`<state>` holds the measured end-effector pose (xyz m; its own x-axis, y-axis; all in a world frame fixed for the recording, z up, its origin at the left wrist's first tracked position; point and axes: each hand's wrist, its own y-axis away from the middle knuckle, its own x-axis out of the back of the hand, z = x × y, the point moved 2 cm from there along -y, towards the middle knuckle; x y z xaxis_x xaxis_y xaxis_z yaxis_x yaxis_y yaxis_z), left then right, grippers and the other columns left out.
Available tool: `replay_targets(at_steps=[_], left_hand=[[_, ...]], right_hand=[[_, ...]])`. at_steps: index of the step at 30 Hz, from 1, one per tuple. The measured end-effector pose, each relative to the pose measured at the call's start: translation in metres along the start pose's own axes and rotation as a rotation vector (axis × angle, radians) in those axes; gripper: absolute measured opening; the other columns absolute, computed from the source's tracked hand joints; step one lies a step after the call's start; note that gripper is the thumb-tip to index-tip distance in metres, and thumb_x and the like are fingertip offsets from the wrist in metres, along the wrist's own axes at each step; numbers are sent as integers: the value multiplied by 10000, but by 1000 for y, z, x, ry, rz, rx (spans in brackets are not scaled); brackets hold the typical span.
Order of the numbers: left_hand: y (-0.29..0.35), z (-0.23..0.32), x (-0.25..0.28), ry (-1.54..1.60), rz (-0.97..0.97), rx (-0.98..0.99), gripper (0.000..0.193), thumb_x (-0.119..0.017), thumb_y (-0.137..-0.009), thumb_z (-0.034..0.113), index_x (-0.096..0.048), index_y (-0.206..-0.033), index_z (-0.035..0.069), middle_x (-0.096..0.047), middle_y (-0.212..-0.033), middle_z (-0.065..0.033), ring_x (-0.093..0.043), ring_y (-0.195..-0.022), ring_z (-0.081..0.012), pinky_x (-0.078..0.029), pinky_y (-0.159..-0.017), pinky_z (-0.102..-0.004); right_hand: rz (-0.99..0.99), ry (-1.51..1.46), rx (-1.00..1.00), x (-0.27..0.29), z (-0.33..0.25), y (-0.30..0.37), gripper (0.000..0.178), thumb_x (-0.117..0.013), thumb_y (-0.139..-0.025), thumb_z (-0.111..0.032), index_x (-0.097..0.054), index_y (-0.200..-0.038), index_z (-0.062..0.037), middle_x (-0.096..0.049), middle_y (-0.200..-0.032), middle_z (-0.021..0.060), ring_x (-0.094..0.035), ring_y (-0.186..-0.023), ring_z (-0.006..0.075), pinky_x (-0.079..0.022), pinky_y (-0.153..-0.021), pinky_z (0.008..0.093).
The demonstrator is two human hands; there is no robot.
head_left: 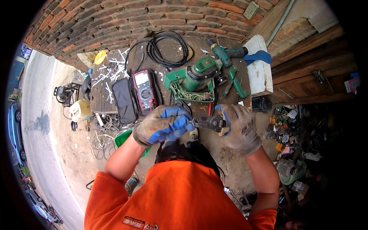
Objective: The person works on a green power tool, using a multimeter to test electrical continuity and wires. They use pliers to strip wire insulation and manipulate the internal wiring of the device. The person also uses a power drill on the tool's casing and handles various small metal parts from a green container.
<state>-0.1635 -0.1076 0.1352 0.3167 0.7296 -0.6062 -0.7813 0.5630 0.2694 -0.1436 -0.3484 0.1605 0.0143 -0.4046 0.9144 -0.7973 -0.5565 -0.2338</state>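
Observation:
In front of my body, my left hand [165, 126] and my right hand [242, 126], both in grey gloves with blue palms, hold a black tapered piece [209, 123] between them. It looks like a ribbed cord sleeve. My left fingers pinch its thin end, while my right hand closes around the wider end and hides part of it. Just beyond lies a green power tool [191, 81] with its handle opened and wires showing. A loose green handle cover [238, 83] rests to its right. A red and grey multimeter [144, 91] sits in its open black case [125, 99].
On the wooden table [109, 104] are a coiled black cable [168, 49], a cordless drill [222, 54] and scattered white strips [102, 78]. A white block with a blue cloth [261, 57] stands at right. Piled parts [285, 134] and tangled wires [102, 140] cover floor areas.

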Motion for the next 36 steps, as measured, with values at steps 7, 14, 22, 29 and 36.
replay_targets(at_steps=[7,14,22,29,36], left_hand=[[-3,24,-20,-1186,-129,-111,673,-659,-868,401,-462,-1305,-71,-679,-966,-162,-683,-772,-299,-546,-659,-364],[-35,-32,-12,-1211,515,-177,407,-693,-815,310,-660,-1049,-21,-646,-753,-237,-661,-729,-391,-507,-666,-430],[-56,-48,-5,-994,665,-248,347,-656,-840,362,-669,-898,20,-633,-694,-214,-638,-691,-396,-497,-642,-456],[-52,-39,-21,-838,549,-322,246,-670,-865,226,-647,-996,19,-656,-704,-115,-627,-616,-223,-490,-601,-347],[-20,-26,-16,-573,368,-377,300,-509,-975,132,-477,-1241,-4,-662,-901,-80,-621,-765,-129,-513,-642,-265]], right_hand=[[-26,59,-20,-7,1,2,543,-734,-551,-141,-584,-1062,-33,-599,-854,138,-595,-798,338,-464,-705,443],[-2,184,-130,-36,16,0,513,-712,-570,-154,-596,-1056,-38,-621,-888,144,-603,-807,335,-475,-726,440],[-26,222,-337,-56,18,-6,426,-678,-626,-161,-609,-1029,-40,-643,-904,161,-631,-853,348,-498,-750,444],[125,-57,-598,-61,8,-7,371,-644,-704,-141,-593,-1058,-43,-661,-954,175,-640,-890,377,-514,-768,470],[23,-673,-725,-29,-9,14,387,-712,-780,-194,-582,-1100,-20,-659,-913,167,-663,-842,350,-522,-742,436]])
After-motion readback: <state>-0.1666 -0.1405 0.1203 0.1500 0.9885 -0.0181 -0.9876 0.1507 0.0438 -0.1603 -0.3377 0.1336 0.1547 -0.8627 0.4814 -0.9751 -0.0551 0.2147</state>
